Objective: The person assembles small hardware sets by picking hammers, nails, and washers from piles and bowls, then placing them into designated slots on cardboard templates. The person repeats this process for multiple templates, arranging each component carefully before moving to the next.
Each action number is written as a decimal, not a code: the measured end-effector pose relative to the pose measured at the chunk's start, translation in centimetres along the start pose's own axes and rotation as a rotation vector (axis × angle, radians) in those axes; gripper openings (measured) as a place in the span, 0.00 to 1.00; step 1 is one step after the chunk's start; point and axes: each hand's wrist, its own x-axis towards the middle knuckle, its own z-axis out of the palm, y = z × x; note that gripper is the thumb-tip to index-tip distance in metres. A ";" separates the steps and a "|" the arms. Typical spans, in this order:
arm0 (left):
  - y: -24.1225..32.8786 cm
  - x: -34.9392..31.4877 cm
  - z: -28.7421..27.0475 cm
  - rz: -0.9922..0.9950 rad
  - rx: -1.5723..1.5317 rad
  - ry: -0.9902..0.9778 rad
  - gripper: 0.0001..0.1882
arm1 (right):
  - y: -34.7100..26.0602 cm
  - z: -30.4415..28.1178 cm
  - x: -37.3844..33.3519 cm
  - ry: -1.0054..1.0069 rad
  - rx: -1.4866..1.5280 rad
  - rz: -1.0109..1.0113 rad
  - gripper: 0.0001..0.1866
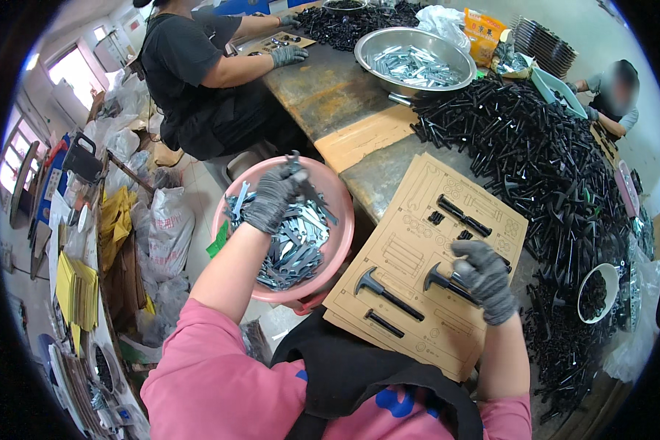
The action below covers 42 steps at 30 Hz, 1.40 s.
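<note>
Grey-gloved, the left hand (273,196) is held over the pink basin (342,220) of flat metal wrenches (295,246), fingers closed on one dark wrench (301,180) lifted above the heap. The right hand (482,277) is pressed, fingers curled, on a small black hammer (447,282) laid in the cardboard tray (418,323), beside another hammer (385,291).

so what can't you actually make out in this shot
Head view only:
- Small metal piece in the grey-gloved left hand over the round pink plastic basin: too small to identify.
- Grey-gloved right hand covers part of a black hammer-shaped tool on the brown die-cut cardboard sheet.
- Basin's bottom: buried under flat metal wrenches.
</note>
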 end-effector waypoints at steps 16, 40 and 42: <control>8.1 -8.4 16.0 0.154 -0.175 -0.744 0.20 | -3.1 2.6 -0.5 -0.037 0.885 0.406 0.15; 4.3 4.9 18.1 0.490 0.762 -0.338 0.13 | 9.2 -26.4 -15.3 0.577 -1.257 0.467 0.11; 4.6 5.4 18.8 0.398 0.755 -0.364 0.13 | 9.3 -27.5 -14.9 0.502 -1.237 0.536 0.11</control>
